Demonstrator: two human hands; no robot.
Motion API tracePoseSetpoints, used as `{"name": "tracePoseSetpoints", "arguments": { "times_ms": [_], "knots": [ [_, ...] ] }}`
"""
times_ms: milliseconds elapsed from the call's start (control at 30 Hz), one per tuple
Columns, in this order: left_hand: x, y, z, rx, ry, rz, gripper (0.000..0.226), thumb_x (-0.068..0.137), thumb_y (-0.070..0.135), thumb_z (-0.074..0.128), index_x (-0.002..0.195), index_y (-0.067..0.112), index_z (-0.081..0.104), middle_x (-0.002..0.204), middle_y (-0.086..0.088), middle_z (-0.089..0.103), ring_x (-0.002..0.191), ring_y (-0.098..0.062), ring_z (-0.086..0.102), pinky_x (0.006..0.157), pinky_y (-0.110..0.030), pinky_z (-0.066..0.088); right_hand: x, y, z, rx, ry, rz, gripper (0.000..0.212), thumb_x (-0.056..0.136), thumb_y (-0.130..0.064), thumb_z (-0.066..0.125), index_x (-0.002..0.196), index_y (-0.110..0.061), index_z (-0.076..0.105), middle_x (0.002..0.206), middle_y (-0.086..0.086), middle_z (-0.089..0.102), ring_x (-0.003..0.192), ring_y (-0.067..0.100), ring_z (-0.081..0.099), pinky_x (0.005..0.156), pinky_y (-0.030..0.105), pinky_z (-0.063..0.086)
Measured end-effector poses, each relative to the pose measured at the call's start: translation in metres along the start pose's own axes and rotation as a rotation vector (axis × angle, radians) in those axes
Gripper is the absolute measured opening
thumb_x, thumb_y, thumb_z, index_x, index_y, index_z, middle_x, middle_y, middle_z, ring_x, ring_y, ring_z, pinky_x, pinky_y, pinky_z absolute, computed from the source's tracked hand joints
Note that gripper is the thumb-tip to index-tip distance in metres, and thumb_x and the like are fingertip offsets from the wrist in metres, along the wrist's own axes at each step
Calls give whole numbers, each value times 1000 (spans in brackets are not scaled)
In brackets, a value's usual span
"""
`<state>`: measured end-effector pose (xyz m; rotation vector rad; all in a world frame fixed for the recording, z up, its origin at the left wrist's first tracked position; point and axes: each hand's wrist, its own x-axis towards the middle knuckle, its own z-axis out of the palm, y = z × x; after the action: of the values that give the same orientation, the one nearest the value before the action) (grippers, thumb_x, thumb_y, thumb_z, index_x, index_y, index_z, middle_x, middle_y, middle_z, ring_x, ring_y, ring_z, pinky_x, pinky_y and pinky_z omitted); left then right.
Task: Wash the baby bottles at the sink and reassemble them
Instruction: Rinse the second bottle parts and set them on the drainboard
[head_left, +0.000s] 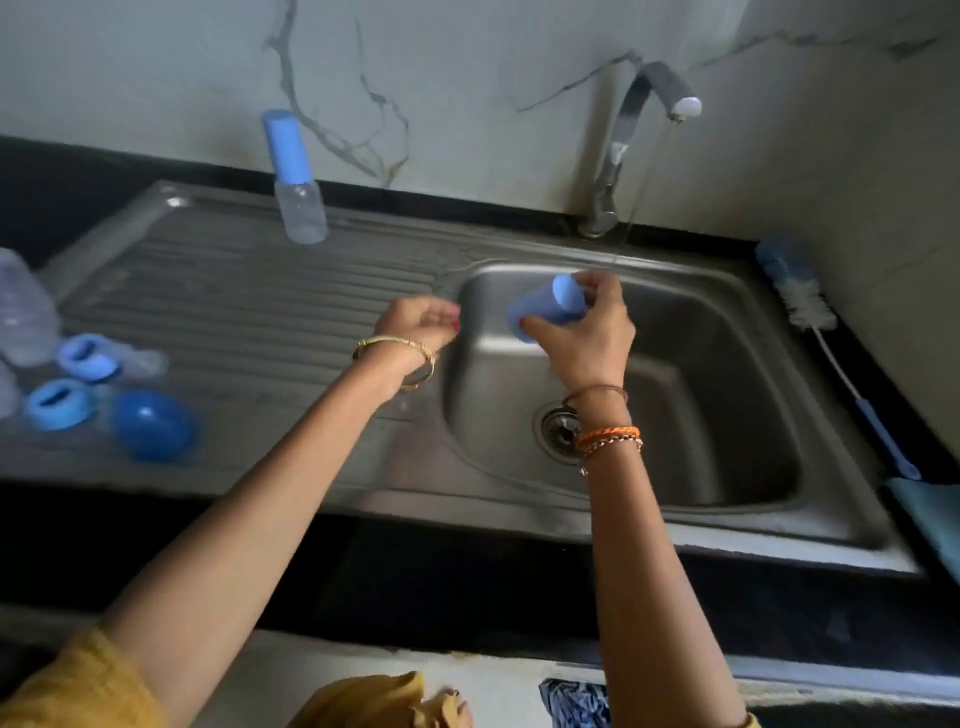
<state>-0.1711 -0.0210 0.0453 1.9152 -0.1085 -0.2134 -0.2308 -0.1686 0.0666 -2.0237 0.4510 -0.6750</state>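
Centrally, right hand (587, 332) grips blue bottle cap (545, 312) over sink basin (727, 415), fingers and thumb curled round it. Left hand (421, 327) just left of cap, above basin's left rim, fingers loosely curled, holding nothing. Tap (639, 130) upper right, thin stream running. Assembled baby bottle (296, 176) upright at upper left of drainboard (260, 291). Blue rings (72, 379) and round blue lid (153, 423) at left edge, beside clear bottle (23, 306). Bottle brush (826, 338) lies along right side of sink.

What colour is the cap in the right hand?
Light blue. The head view shows the cap gripped by the right hand over the sink basin.
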Motion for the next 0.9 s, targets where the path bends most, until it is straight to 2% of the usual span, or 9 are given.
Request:
{"name": "tracePoseSetpoints", "arguments": {
  "times_ms": [67,133,233,333,433,533,600,667,900],
  "knots": [
    [-5,11,-30,-117,35,15,27,90,0,54,116,1,60,80,3,61,62,-5,54,51,-9,42,-8,-24,14,93,-32,-36,54,63,-10,81,111,-7,56,100,2,59,91,19,59,69,8,40],
    [-8,21,-63,-174,86,55,24,91,3,54,114,3,61,77,6,59,50,3,55,51,-8,45,-17,-47,29,165,-75,-89,52,62,-8,82,109,-8,58,94,-4,56,80,9,58,64,3,42],
    [-15,27,-120,-227,142,86,14,92,14,56,101,8,64,77,5,63,44,3,57,50,-8,47,-32,-80,64,225,-154,-168,54,60,-6,83,109,-9,61,93,-7,57,76,0,57,70,9,49],
    [-21,17,-172,-195,139,17,17,92,24,56,84,11,65,75,4,64,44,1,58,51,-10,49,-52,-106,107,198,-280,-202,56,59,-8,85,110,-8,61,95,-5,60,83,9,60,78,20,52],
    [-26,-1,-215,-100,91,-66,17,88,29,60,76,17,62,75,2,65,50,-2,60,52,-10,50,-73,-121,153,158,-430,-222,59,57,-6,86,111,-7,62,96,-2,64,79,8,59,69,6,46],
    [-24,-25,-242,-5,57,-80,9,83,18,67,83,9,67,74,0,65,59,-5,62,61,-14,55,-87,-126,193,118,-520,-238,61,57,-5,85,114,-6,61,107,5,66,84,9,58,71,6,43],
    [-21,-40,-248,73,46,-68,9,82,12,69,88,5,69,80,-10,67,74,-17,64,78,-30,57,-92,-124,209,96,-546,-232,61,58,-4,85,115,-5,61,109,7,66,87,13,60,75,9,44],
    [-19,-52,-251,129,45,-77,2,82,8,68,81,10,68,89,-23,67,87,-31,64,89,-44,53,-97,-121,221,67,-584,-214,61,60,-4,84,117,-5,61,111,8,65,94,17,62,80,13,46],
    [-9,-81,-250,165,37,-108,8,79,7,71,86,5,72,89,-24,69,93,-36,66,88,-45,53,-104,-109,234,5,-675,-111,52,70,-7,77,120,-10,61,112,4,65,88,6,58,73,5,44]
  ]
}}
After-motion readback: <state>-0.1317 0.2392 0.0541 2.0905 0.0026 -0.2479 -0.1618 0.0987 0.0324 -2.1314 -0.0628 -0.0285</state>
